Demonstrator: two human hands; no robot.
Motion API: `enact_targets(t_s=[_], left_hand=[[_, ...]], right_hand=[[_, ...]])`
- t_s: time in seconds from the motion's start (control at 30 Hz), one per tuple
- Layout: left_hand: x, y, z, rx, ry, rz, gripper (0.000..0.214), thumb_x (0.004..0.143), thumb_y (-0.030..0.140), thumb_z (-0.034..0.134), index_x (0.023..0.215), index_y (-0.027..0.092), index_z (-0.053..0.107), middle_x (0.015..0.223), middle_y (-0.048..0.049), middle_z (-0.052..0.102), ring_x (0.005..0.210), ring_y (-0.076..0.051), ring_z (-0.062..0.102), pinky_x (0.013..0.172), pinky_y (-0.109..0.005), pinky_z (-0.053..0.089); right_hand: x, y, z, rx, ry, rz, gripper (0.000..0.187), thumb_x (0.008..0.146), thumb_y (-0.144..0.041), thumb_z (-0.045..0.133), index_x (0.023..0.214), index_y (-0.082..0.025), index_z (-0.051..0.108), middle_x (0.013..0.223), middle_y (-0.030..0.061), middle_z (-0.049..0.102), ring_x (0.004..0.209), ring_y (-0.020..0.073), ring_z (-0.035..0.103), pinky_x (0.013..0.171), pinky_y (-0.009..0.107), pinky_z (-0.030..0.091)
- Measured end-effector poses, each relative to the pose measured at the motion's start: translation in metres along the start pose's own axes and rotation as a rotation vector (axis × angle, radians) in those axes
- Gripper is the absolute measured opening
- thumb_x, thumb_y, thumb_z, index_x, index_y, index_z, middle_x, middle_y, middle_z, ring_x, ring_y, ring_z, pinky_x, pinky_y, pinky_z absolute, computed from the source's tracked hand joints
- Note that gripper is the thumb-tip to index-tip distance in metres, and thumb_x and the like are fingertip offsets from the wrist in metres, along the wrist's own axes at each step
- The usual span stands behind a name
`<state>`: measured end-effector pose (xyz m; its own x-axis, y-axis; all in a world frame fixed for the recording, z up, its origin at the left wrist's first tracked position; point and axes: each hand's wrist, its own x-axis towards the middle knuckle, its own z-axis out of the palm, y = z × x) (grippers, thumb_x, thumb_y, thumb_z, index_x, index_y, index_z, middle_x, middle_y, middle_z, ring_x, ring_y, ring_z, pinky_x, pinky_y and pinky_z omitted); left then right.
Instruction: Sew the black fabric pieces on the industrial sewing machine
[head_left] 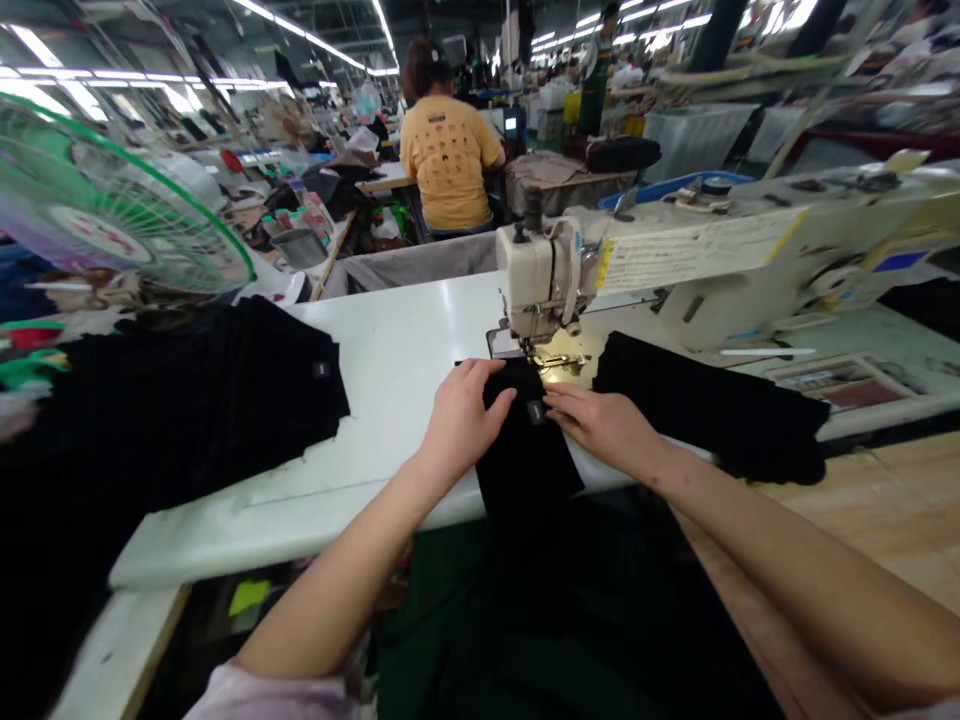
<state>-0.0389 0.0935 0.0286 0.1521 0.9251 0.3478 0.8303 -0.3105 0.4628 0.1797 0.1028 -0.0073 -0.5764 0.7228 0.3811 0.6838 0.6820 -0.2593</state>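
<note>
A black fabric piece (517, 460) with a small dark label (535, 412) lies under the needle area of a sewing machine (536, 275) and hangs over the table's front edge. My left hand (469, 410) rests on its left side, thumb spread from the fingers and pressing on the cloth. At the right edge, close to the label, my right hand (600, 425) has its fingers together and pinches the cloth. The presser foot (529, 350) is just beyond my fingertips; the needle tip is too small to make out.
Black fabric pieces (255, 390) are piled at the left, one showing a label. Another black stack (705, 405) lies right of the needle on the white table (397, 350). A green fan (127, 200) stands at the left. A person in a yellow shirt (450, 160) sits ahead.
</note>
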Motion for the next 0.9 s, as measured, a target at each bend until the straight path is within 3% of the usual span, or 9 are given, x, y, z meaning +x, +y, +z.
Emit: enact_targets(t_s=[0.1, 0.13, 0.2, 0.27, 0.37, 0.47, 0.57, 0.73, 0.9], left_hand=[[-0.074, 0.009, -0.009, -0.128, 0.264, 0.077, 0.015, 0.089, 0.021, 0.054, 0.105, 0.021, 0.054, 0.097, -0.0053, 0.062, 0.093, -0.019, 0.061, 0.086, -0.035, 0.05], [-0.098, 0.012, -0.007, -0.128, 0.296, 0.09, 0.016, 0.088, 0.021, 0.055, 0.103, 0.021, 0.051, 0.094, -0.0048, 0.06, 0.089, -0.019, 0.06, 0.081, -0.034, 0.05], [-0.136, 0.015, 0.001, -0.063, 0.271, 0.078, 0.024, 0.084, 0.023, 0.061, 0.105, 0.021, 0.049, 0.09, -0.0039, 0.058, 0.083, -0.018, 0.059, 0.074, -0.032, 0.05], [-0.157, 0.016, 0.012, 0.033, 0.215, -0.012, 0.03, 0.081, 0.029, 0.066, 0.104, 0.02, 0.048, 0.086, -0.0023, 0.058, 0.076, -0.018, 0.059, 0.067, -0.029, 0.049], [-0.164, 0.019, 0.023, 0.134, 0.161, -0.136, 0.021, 0.083, 0.032, 0.065, 0.094, 0.021, 0.051, 0.076, 0.0002, 0.058, 0.068, -0.017, 0.058, 0.059, -0.027, 0.044], [-0.159, 0.023, 0.023, 0.149, 0.182, -0.131, 0.008, 0.083, 0.024, 0.059, 0.081, 0.022, 0.051, 0.068, 0.0013, 0.057, 0.061, -0.016, 0.057, 0.055, -0.026, 0.04], [-0.158, 0.025, 0.018, 0.112, 0.259, -0.109, 0.009, 0.082, 0.02, 0.055, 0.075, 0.022, 0.05, 0.063, 0.0022, 0.054, 0.056, -0.013, 0.054, 0.053, -0.025, 0.039], [-0.163, 0.024, 0.013, 0.02, 0.365, -0.11, 0.015, 0.084, 0.018, 0.054, 0.071, 0.022, 0.049, 0.059, 0.0038, 0.051, 0.053, -0.011, 0.051, 0.053, -0.022, 0.039], [-0.162, 0.027, 0.013, -0.055, 0.366, -0.13, 0.022, 0.088, 0.018, 0.053, 0.067, 0.022, 0.047, 0.057, 0.0039, 0.05, 0.051, -0.009, 0.049, 0.051, -0.021, 0.037]], right_hand=[[-0.018, -0.021, -0.017, 0.134, 0.046, -0.087, 0.03, 0.093, -0.016, 0.051, 0.117, -0.018, 0.068, 0.129, 0.0086, 0.066, 0.104, 0.0213, 0.07, 0.085, 0.034, 0.06], [-0.024, -0.029, -0.022, 0.176, 0.028, -0.134, 0.032, 0.092, -0.015, 0.051, 0.12, -0.019, 0.066, 0.13, 0.0084, 0.066, 0.104, 0.0203, 0.07, 0.084, 0.033, 0.059], [-0.034, -0.047, -0.027, 0.213, -0.048, -0.231, 0.037, 0.091, -0.017, 0.051, 0.127, -0.02, 0.062, 0.134, 0.0093, 0.063, 0.099, 0.0192, 0.07, 0.08, 0.032, 0.059], [-0.04, -0.063, -0.025, 0.171, -0.112, -0.317, 0.04, 0.093, -0.019, 0.05, 0.132, -0.018, 0.057, 0.139, 0.0119, 0.058, 0.092, 0.0189, 0.071, 0.072, 0.032, 0.059], [-0.038, -0.08, -0.014, 0.042, -0.1, -0.402, 0.037, 0.095, -0.016, 0.045, 0.129, -0.012, 0.058, 0.134, 0.0152, 0.061, 0.083, 0.0181, 0.07, 0.063, 0.029, 0.056], [-0.032, -0.088, -0.004, -0.029, -0.006, -0.469, 0.03, 0.097, -0.014, 0.04, 0.114, -0.012, 0.065, 0.113, 0.0127, 0.069, 0.073, 0.0153, 0.067, 0.055, 0.026, 0.049], [-0.029, -0.09, -0.001, -0.027, 0.054, -0.494, 0.03, 0.097, -0.014, 0.038, 0.102, -0.014, 0.067, 0.099, 0.0098, 0.07, 0.068, 0.0136, 0.063, 0.053, 0.025, 0.044], [-0.031, -0.089, -0.002, 0.025, 0.104, -0.513, 0.032, 0.094, -0.01, 0.039, 0.11, -0.012, 0.066, 0.098, 0.0105, 0.07, 0.069, 0.0148, 0.063, 0.054, 0.026, 0.046], [-0.032, -0.091, 0.0, 0.054, 0.145, -0.514, 0.035, 0.092, -0.009, 0.04, 0.118, -0.011, 0.063, 0.096, 0.0098, 0.071, 0.069, 0.0153, 0.064, 0.054, 0.027, 0.048]])
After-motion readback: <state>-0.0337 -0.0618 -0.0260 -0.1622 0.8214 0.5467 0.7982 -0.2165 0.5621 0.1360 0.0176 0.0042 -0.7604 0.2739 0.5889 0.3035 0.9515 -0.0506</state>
